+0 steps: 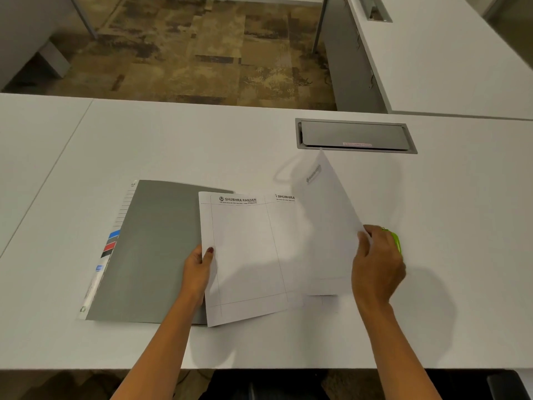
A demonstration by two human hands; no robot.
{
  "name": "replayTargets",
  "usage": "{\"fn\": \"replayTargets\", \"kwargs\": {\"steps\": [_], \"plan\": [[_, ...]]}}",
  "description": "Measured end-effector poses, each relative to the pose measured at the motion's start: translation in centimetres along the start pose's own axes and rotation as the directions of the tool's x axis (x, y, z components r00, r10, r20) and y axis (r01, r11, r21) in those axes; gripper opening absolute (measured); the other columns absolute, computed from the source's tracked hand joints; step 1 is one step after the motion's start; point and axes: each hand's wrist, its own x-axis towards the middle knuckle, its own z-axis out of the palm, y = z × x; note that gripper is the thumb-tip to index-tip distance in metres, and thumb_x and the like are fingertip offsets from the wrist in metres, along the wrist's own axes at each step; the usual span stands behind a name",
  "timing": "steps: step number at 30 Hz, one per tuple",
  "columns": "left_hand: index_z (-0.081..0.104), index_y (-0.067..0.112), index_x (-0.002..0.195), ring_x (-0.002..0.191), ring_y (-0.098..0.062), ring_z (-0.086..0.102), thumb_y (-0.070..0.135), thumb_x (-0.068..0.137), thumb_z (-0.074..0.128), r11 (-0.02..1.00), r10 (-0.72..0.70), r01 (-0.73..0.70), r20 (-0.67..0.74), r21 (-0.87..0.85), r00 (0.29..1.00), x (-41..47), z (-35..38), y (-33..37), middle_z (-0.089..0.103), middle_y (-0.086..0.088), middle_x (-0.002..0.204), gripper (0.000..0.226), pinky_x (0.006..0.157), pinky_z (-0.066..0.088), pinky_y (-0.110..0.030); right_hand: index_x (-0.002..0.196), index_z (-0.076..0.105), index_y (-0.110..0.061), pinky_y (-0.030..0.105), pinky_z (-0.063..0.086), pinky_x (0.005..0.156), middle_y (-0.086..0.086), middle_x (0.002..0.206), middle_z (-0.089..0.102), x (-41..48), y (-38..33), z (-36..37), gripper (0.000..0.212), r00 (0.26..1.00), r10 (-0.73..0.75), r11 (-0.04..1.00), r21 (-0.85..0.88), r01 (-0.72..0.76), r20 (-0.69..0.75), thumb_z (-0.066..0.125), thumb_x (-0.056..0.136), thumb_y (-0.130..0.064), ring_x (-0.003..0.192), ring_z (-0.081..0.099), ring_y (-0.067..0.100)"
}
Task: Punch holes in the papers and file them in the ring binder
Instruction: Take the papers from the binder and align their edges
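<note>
A grey ring binder (pixel 153 249) lies shut on the white desk, with coloured tabs along its left edge. Partly over its right side lies a letterhead sheet (pixel 245 255), and my left hand (pixel 199 269) pinches that sheet's left edge, thumb on top. A second sheet (pixel 284 215) lies under it to the right. My right hand (pixel 375 261) grips the right edge of a third sheet (pixel 326 226), which is lifted and tilted up off the desk. A lime-green object (pixel 395 241), mostly hidden, shows just behind my right hand.
A grey metal cable hatch (pixel 354 135) is set into the white desk (pixel 202 145) at the back right. Another white desk (pixel 447 59) stands farther right. The desk's front edge runs just below my forearms. Patterned carpet lies beyond.
</note>
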Motion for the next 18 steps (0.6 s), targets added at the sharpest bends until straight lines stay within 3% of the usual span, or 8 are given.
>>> {"fn": "replayTargets", "kwargs": {"steps": [3,4,6,8,11,13,15,18], "plan": [[0.056,0.014,0.125,0.117,-0.018,0.056,0.022,0.1,0.04,1.0,-0.006,0.006,0.005,0.022,1.0,0.0,0.3,0.1,0.062,0.0,0.121,0.03,0.098,0.041,-0.03,0.098,0.066,-0.011,0.026,0.047,0.059,0.007,0.085,0.068,0.9,-1.4,-1.7,0.013,1.0,-0.018,0.99,0.141,0.019,-0.007,0.057,0.092,-0.019,0.073,0.062,0.024],[0.055,0.014,0.126,0.119,-0.019,0.054,0.023,0.101,0.039,1.0,-0.011,0.011,-0.001,0.027,1.0,0.1,0.4,0.1,0.061,0.0,0.123,0.031,0.098,0.039,-0.029,0.098,0.067,-0.011,0.024,0.049,0.06,0.006,0.084,0.069,1.2,-2.1,-2.3,0.013,1.0,0.023,0.974,0.224,-0.027,0.019,0.059,0.091,-0.02,0.073,0.062,0.022],[0.048,0.012,0.133,0.127,-0.019,0.046,0.024,0.101,0.036,0.999,-0.03,0.031,-0.026,0.025,0.999,0.2,0.4,0.2,0.054,-0.002,0.133,0.036,0.102,0.034,-0.027,0.094,0.068,-0.01,0.007,0.044,0.057,0.003,0.081,0.067,1.7,-3.3,-2.9,0.011,0.986,0.119,0.903,0.4,-0.156,0.116,0.062,0.088,-0.018,0.068,0.06,0.012],[0.039,0.01,0.141,0.134,-0.02,0.038,0.027,0.102,0.033,0.997,-0.067,0.068,-0.039,0.032,0.997,0.2,0.4,0.3,0.043,-0.004,0.144,0.043,0.111,0.028,-0.03,0.091,0.067,-0.013,0.002,0.041,0.057,-0.001,0.081,0.065,1.8,-3.6,-2.2,0.006,0.952,0.176,0.825,0.49,-0.281,0.249,0.064,0.086,-0.016,0.069,0.06,0.008],[0.032,0.011,0.145,0.138,-0.023,0.033,0.034,0.101,0.032,0.992,-0.129,0.129,-0.052,0.006,0.99,0.5,0.3,0.0,0.036,-0.005,0.149,0.049,0.115,0.023,-0.036,0.099,0.066,-0.018,0.016,0.046,0.076,-0.002,0.089,0.066,0.6,-2.7,0.9,0.015,0.821,0.258,0.696,0.491,-0.524,0.509,0.067,0.084,-0.016,0.088,0.063,0.013],[0.037,0.014,0.143,0.134,-0.024,0.038,0.044,0.098,0.034,0.987,-0.162,0.16,-0.067,-0.035,0.985,0.8,0.3,-0.2,0.04,-0.005,0.147,0.055,0.115,0.026,-0.04,0.107,0.066,-0.014,0.024,0.045,0.086,0.002,0.097,0.067,-1.0,-2.1,3.1,0.023,0.713,0.284,0.638,0.429,-0.64,0.641,0.067,0.084,-0.014,0.095,0.062,0.016],[0.044,0.016,0.139,0.126,-0.024,0.048,0.053,0.094,0.034,0.982,-0.185,0.183,-0.033,-0.048,0.982,1.0,0.1,-0.6,0.05,-0.005,0.14,0.059,0.111,0.033,-0.044,0.11,0.065,-0.011,0.024,0.044,0.087,0.002,0.097,0.066,-2.7,-2.0,4.4,0.025,0.642,0.286,0.627,0.368,-0.687,0.711,0.066,0.085,-0.014,0.096,0.061,0.016],[0.043,0.018,0.14,0.125,-0.022,0.049,0.055,0.095,0.032,0.965,-0.245,0.242,-0.011,-0.099,0.97,1.1,-0.1,-0.8,0.051,-0.002,0.138,0.059,0.111,0.033,-0.044,0.109,0.066,-0.01,0.019,0.042,0.081,-0.001,0.092,0.065,-4.3,-2.1,5.6,0.023,0.606,0.293,0.619,0.335,-0.71,0.74,0.064,0.087,-0.013,0.091,0.06,0.013]]}}
